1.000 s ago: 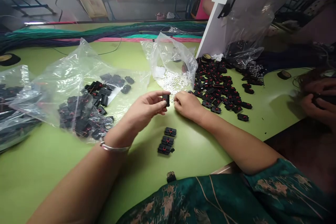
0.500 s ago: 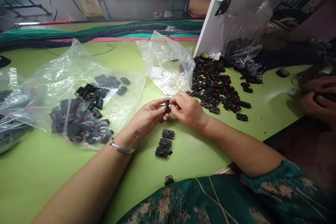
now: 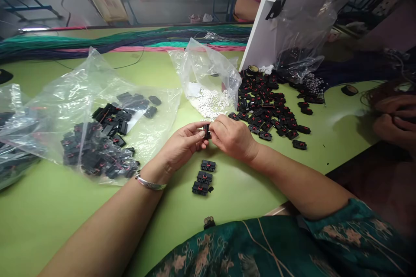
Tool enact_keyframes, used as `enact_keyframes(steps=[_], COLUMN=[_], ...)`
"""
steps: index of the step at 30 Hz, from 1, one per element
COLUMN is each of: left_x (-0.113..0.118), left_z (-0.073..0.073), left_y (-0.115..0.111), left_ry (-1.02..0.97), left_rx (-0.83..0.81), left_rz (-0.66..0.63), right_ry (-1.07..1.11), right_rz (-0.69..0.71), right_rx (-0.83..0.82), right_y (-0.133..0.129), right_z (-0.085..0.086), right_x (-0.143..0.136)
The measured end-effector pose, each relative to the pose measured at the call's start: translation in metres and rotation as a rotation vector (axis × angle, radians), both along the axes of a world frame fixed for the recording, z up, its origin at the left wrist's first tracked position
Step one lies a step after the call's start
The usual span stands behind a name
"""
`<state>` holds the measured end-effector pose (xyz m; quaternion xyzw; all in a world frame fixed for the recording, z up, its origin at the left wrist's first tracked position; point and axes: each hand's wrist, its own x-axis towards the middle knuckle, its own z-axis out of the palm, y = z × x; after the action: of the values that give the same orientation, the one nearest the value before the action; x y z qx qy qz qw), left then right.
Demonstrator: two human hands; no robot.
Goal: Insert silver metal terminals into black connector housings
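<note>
Between thumb and fingers, my left hand (image 3: 186, 143) holds a small black connector (image 3: 206, 131) upright. My right hand (image 3: 232, 136) is closed against the connector's right side, its thumb and index finger pinched together; whatever is between those fingertips is hidden. Three black connectors with red clips lie in a column below the hands, the nearest to them being one connector (image 3: 208, 165). Just beyond the hands, a clear bag (image 3: 208, 69) lies open with small white and silvery pieces (image 3: 211, 103) in it.
A pile of black connectors (image 3: 266, 108) lies right of the bag, beside a white divider (image 3: 263, 26). Plastic bags of connectors (image 3: 100, 147) cover the left. Wire bundles (image 3: 130, 39) run along the back. Another person's hands (image 3: 396, 117) are at the far right.
My right hand's fingers have curled in slightly against the connector, and its wrist has turned a little. My left hand has stayed in place, with the connector tilted slightly.
</note>
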<state>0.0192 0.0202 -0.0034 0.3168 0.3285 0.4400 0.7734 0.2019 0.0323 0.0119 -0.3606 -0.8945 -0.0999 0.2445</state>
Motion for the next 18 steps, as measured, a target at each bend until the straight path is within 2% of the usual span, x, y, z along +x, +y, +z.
enact_keyframes(steps=[3, 9, 18], left_x=[0.0001, 0.0006, -0.0013], left_z=[0.0004, 0.0008, 0.0000], left_y=[-0.0001, -0.0002, -0.0006], left_ry=[0.001, 0.013, 0.019], left_rx=[-0.002, -0.007, 0.004], left_rz=[0.013, 0.031, 0.129], right_ry=[-0.029, -0.015, 0.131], right_rz=[0.006, 0.010, 0.071], right_rx=[0.060, 0.054, -0.110], right_y=[-0.0007, -0.0008, -0.0085], right_z=[0.0006, -0.0016, -0.0029], right_x=[-0.0007, -0.0020, -0.0030])
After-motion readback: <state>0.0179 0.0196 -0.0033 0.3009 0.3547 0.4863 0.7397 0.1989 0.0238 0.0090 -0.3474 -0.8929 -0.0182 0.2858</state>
